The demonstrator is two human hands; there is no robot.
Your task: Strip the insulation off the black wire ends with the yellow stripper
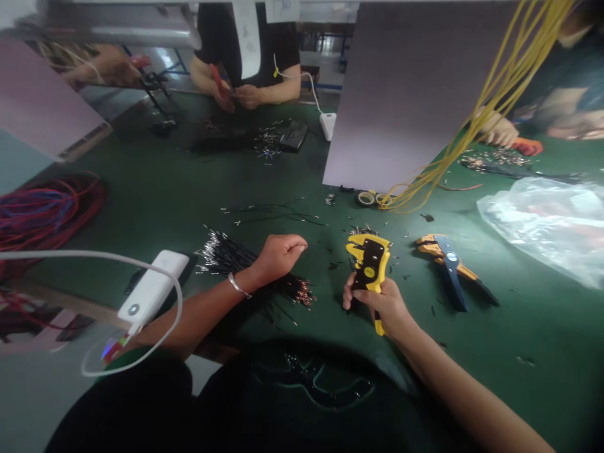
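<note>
My right hand (384,303) grips a yellow and black wire stripper (370,264) by its handles, its jaws pointing away from me and up. My left hand (278,257) is closed, thumb against the fingers, above a bundle of black wires (231,255). Whether a thin wire sits in that pinch is too small to make out. The bundle shows silvery ends on the left and bare copper ends (304,292) on the right. Small wire scraps (361,231) lie behind the stripper's jaws.
A second stripper, blue and orange (448,264), lies to the right. Beyond it is a clear plastic bag (547,220). Yellow wires (438,170) hang beside a grey panel (396,94). A white power bank (153,286) and red-blue wire coils (42,211) are left. Co-workers sit across and right.
</note>
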